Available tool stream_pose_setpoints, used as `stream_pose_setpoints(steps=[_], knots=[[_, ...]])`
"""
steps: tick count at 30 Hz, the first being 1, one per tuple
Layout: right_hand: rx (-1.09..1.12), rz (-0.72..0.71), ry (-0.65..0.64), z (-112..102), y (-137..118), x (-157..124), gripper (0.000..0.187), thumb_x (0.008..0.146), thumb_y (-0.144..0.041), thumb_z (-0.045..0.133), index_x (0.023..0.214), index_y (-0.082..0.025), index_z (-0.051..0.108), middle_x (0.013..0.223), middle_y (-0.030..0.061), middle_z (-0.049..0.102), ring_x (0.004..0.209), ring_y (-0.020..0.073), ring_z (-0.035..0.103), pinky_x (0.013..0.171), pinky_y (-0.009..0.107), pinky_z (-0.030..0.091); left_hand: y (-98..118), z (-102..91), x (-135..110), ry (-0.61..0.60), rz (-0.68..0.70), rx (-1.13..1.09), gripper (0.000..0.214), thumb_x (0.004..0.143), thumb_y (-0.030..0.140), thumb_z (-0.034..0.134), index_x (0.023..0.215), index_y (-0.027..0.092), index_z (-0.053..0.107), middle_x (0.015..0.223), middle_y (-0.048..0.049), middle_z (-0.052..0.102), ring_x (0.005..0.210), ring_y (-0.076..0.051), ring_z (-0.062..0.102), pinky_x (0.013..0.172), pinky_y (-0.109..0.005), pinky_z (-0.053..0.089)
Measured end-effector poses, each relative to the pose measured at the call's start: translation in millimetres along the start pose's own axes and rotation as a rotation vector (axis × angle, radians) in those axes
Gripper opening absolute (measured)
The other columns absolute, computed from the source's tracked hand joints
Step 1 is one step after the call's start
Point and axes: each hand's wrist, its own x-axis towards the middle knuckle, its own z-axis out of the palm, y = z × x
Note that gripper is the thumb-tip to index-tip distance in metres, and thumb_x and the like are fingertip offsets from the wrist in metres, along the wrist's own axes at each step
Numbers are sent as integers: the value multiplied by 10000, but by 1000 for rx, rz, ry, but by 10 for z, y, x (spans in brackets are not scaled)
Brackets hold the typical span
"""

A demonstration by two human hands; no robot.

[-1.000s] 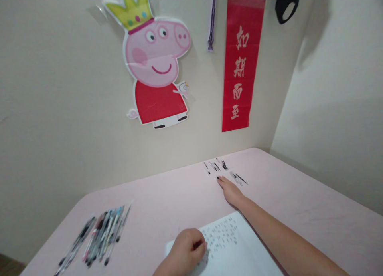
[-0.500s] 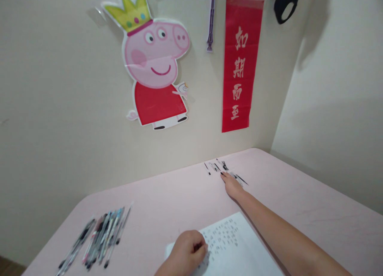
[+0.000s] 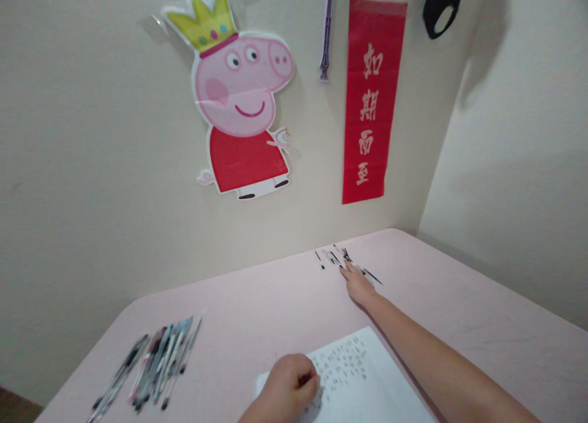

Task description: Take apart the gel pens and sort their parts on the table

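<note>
Pale pink tabletop point(image 3: 257, 306) set in a cream-walled corner; pig cartoon cutout point(image 3: 241, 98) and red paper banner point(image 3: 373, 98) on the wall. Right hand point(image 3: 357, 283) stretched far across, fingers extended flat, tips touching a scatter of small black and clear pen parts point(image 3: 342, 259) near the wall; no grip visible. Left hand point(image 3: 287, 389) loosely fisted on white handwritten sheet point(image 3: 362, 380); contents not discernible. Bundle of assorted pens point(image 3: 151, 365) lies at left.

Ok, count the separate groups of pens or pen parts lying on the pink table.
2. A bundle of pens lies at the table's near left; small scattered pen parts lie at the far edge, at the right hand's fingertips. Individual pieces are too small to count.
</note>
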Motion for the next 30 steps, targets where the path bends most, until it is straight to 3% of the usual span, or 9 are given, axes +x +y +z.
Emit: stream_pose_setpoints(steps=[5,11,23,27,30], knots=[[-4,16,-12,-5,11,16,587,755,12,380,1313,-100,519,1494,143,307,1335,226,364,1097,345,264,22,-9,1,-5,-4,-4,202,733,242,484,685,148,657,621,22,518,602,-103,433,564,-221,289],[-6,15,-30,13,46,44,623,740,-3,399,1332,-163,506,1468,110,374,1321,221,385,1084,354,272,22,-10,-1,-7,1,-23,204,726,240,483,685,150,661,623,17,535,602,-106,445,565,-219,293],[22,-38,-51,-47,14,66,585,729,4,404,1269,-148,569,1430,124,433,1299,220,416,1091,362,257,-34,17,-2,28,39,-7,196,729,239,491,683,155,662,634,16,544,608,-105,452,580,-221,301],[50,-66,-16,-135,-127,9,522,780,-10,386,1262,-102,564,1448,164,391,1311,231,397,1090,383,258,-33,10,5,16,41,0,201,731,232,483,682,152,661,627,18,537,602,-103,445,571,-221,289],[73,-113,-1,-151,-410,-148,459,836,-48,378,1258,-57,559,1436,189,401,1319,226,378,1093,355,257,-31,10,15,12,47,4,211,736,234,476,674,150,659,610,22,523,597,-101,440,562,-221,277]])
